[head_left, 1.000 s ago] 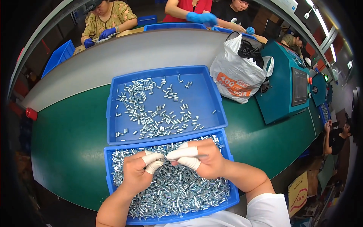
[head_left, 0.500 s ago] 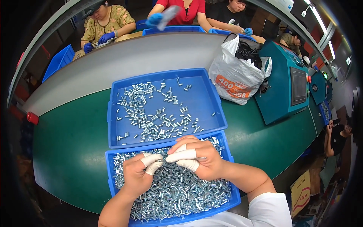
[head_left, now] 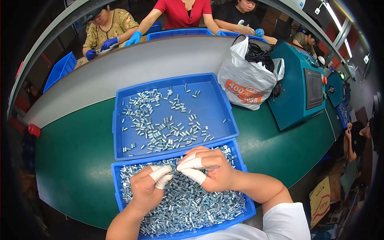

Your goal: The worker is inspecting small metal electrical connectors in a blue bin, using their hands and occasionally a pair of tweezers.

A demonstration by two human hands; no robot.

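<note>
Both my hands hover over the near blue tray (head_left: pixel 116 182), which is heaped with small shiny metal cylinders (head_left: pixel 192 208). White finger covers wrap the thumb and forefinger of each. My left hand (head_left: pixel 149 186) is closed in a pinch, with a small metal cylinder (head_left: pixel 170 173) just showing at the fingertips. Close beside it, my right hand (head_left: pixel 212 170) grips slim metal tweezers (head_left: pixel 212 167); their tips are hidden by the fingers. Beyond lies a far blue tray (head_left: pixel 212 108), with loose cylinders (head_left: pixel 148 116) scattered mostly over its left and middle.
A white plastic bag (head_left: pixel 244 76) with black cables stands right of the far tray, next to a teal machine (head_left: pixel 298 88) with a screen. A grey partition (head_left: pixel 168 56) crosses behind the green table (head_left: pixel 76 160). Several people work beyond it. A red object (head_left: pixel 34 130) sits at the left edge.
My hands stay over the near tray with slight finger shifts, and more of the tweezers shows. Across the partition, a blue-gloved hand has moved left and no longer holds up a greyish item.
</note>
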